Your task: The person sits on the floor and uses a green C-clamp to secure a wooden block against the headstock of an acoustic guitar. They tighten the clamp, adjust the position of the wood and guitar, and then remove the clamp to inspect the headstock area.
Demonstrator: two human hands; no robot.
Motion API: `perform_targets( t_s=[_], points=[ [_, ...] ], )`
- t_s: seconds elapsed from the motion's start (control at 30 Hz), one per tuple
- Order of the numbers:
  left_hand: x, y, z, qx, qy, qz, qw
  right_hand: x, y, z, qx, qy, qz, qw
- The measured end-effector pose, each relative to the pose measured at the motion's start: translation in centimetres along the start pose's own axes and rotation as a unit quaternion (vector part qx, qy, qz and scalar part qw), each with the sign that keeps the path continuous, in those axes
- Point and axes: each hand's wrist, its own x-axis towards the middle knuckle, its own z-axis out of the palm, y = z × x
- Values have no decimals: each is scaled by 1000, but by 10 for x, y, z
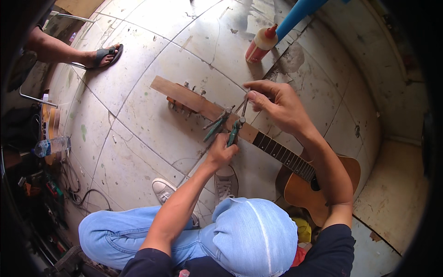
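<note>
An acoustic guitar (295,194) lies with its neck reaching up-left, a plain wooden board (175,92) along it near the tuning pegs (176,105). Two green metal clamps, one (216,124) beside the other (235,129), sit across the neck and board. My left hand (223,150) is closed around the lower part of the right-hand clamp. My right hand (272,104) is just above it, thumb and forefinger closed on a thin metal rod (244,106) at that clamp, the other fingers curled.
A glue bottle (260,45) stands beyond the neck, near a blue pipe (297,18). Another person's sandalled foot (104,57) is at upper left. A water bottle (50,147), cables (83,198) and tools line the left side; wooden panels (387,184) are at right.
</note>
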Motion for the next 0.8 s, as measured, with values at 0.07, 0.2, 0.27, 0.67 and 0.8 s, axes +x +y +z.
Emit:
perform_targets(
  t_s=[0.07, 0.2, 0.27, 0.67, 0.8],
  points=[
    [-2, 2, 0, -2, 10, -10, 1000, -1, -4, 10, -40, 17, -19, 999],
    [0, 7, 2, -9, 10, 2, 1000, 1, 9, 6, 4, -60, -16, 998],
    [0, 7, 1, -21, 11, 20, 1000, -9, 10, 18, -9, -110, -90, 990],
    [2, -2, 4, -60, -14, 22, 998, -66, -37, 46, -186, -44, 39, 981],
    [1, -7, -3, 11, -12, -1, 1000, -56, -23, 20, -317, -71, -106, 940]
  ],
)
